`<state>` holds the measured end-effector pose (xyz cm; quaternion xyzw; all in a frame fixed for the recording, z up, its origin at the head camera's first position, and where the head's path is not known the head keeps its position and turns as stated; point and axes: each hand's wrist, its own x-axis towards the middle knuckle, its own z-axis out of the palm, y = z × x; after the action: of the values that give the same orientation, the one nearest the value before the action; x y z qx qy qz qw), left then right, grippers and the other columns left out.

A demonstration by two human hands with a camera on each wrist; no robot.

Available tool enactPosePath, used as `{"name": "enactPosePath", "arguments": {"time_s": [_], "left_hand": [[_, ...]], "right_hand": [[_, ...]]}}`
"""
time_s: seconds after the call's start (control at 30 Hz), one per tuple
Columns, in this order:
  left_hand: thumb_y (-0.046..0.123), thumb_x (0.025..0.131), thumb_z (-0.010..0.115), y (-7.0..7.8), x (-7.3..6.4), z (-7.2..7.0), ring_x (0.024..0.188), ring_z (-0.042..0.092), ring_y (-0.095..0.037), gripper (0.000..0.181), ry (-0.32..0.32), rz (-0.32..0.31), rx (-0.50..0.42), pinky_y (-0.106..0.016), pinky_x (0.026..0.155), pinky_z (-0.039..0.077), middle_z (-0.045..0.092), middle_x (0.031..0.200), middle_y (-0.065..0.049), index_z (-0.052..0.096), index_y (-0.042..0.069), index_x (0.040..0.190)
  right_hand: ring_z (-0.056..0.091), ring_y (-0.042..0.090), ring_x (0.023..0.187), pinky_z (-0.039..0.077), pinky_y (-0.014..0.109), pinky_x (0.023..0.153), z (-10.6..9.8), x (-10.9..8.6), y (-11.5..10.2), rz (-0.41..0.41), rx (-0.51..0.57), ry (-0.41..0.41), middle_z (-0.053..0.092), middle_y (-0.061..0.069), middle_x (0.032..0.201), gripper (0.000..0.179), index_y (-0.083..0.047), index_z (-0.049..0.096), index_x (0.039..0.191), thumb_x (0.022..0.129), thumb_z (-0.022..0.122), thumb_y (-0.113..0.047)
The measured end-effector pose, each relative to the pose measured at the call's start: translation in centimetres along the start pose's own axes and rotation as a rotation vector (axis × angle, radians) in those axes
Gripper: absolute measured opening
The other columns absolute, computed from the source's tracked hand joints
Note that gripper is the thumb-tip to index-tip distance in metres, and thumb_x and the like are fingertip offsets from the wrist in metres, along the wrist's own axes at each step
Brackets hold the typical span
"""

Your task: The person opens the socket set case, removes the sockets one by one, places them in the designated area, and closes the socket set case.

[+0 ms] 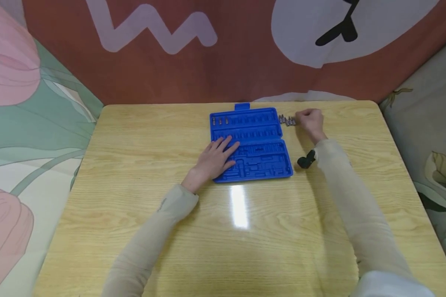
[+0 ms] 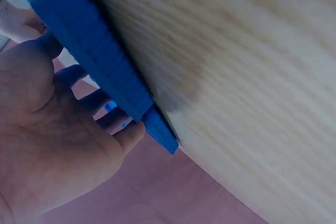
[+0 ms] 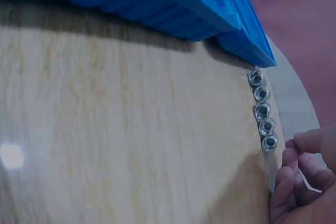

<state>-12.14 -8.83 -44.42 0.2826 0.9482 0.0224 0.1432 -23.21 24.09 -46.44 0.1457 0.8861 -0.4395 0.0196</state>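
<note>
An open blue plastic case lies flat with its moulded slots facing up. Three small metal sockets sit in its upper left row. My left hand rests spread over the case's left side; in the left wrist view its fingers reach over the case edge. Right of the case, several metal sockets lie in a row on the table. At the far end of that row is my right hand, fingers curled with thumb and fingertip together. Whether anything is between them is hidden.
The wooden table ends at a patterned cloth wall close behind the case. A black wrist camera hangs under my right wrist, near the case's right edge. Light reflects off the tabletop in front of the case.
</note>
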Motion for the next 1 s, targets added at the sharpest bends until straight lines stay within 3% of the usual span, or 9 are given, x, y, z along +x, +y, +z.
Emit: {"name": "enactPosePath", "arguments": {"time_s": [0.13, 0.27, 0.43, 0.63, 0.8, 1.0], "left_hand": [[0.047, 0.103, 0.036, -0.1, 0.1, 0.0, 0.145, 0.010, -0.032, 0.062, -0.031, -0.011, 0.005, -0.047, 0.116, 0.012, 0.009, 0.161, -0.009, 0.014, 0.024, 0.157], [0.048, 0.103, 0.035, -0.2, 0.0, 0.2, 0.145, 0.011, -0.032, 0.063, -0.033, -0.018, 0.034, -0.047, 0.116, 0.013, 0.009, 0.161, -0.009, 0.013, 0.024, 0.157], [0.048, 0.103, 0.035, -0.2, 0.0, 0.3, 0.145, 0.013, -0.031, 0.062, -0.008, -0.018, 0.059, -0.047, 0.115, 0.017, 0.011, 0.161, -0.008, 0.014, 0.025, 0.156], [0.050, 0.102, 0.034, -0.1, 0.1, 0.5, 0.145, 0.013, -0.031, 0.063, -0.019, -0.010, 0.074, -0.047, 0.115, 0.018, 0.011, 0.161, -0.008, 0.014, 0.026, 0.156], [0.052, 0.101, 0.035, -0.1, 0.3, 0.5, 0.144, 0.015, -0.030, 0.063, -0.004, -0.019, 0.103, -0.046, 0.114, 0.019, 0.013, 0.160, -0.008, 0.016, 0.027, 0.156], [0.052, 0.101, 0.033, -0.3, 0.2, 0.4, 0.144, 0.015, -0.031, 0.063, -0.014, -0.012, 0.108, -0.046, 0.114, 0.019, 0.013, 0.160, -0.008, 0.015, 0.027, 0.156]], "right_hand": [[0.057, 0.011, 0.071, 0.044, 0.021, 0.057, 0.2, -0.2, -1.8, 0.007, 0.051, -0.040, 0.064, 0.004, 0.092, 0.038, 0.004, 0.067, 0.112, 0.095, 0.058, -0.028], [0.065, 0.023, 0.085, 0.052, 0.028, 0.068, 1.6, -0.5, -5.6, -0.055, 0.118, -0.106, 0.067, 0.007, 0.091, 0.034, 0.006, 0.067, 0.111, 0.096, 0.058, -0.023], [0.065, 0.028, 0.080, 0.054, 0.031, 0.072, 5.5, -1.0, -9.8, -0.167, 0.095, -0.191, 0.066, 0.008, 0.082, 0.029, 0.008, 0.068, 0.105, 0.096, 0.061, -0.018], [0.066, 0.031, 0.082, 0.054, 0.038, 0.077, 10.5, -2.0, -11.9, -0.168, 0.067, -0.312, 0.069, 0.019, 0.089, 0.030, 0.008, 0.069, 0.104, 0.095, 0.062, -0.020], [0.067, 0.030, 0.079, 0.054, 0.040, 0.077, 13.2, -2.6, -13.1, -0.215, -0.057, -0.290, 0.071, 0.021, 0.088, 0.027, 0.007, 0.073, 0.095, 0.094, 0.062, -0.017], [0.051, 0.019, 0.055, 0.047, 0.036, 0.065, 14.8, -3.1, -13.8, -0.261, -0.159, -0.251, 0.058, 0.008, 0.058, 0.026, 0.003, 0.070, 0.075, 0.093, 0.063, -0.014]]}}
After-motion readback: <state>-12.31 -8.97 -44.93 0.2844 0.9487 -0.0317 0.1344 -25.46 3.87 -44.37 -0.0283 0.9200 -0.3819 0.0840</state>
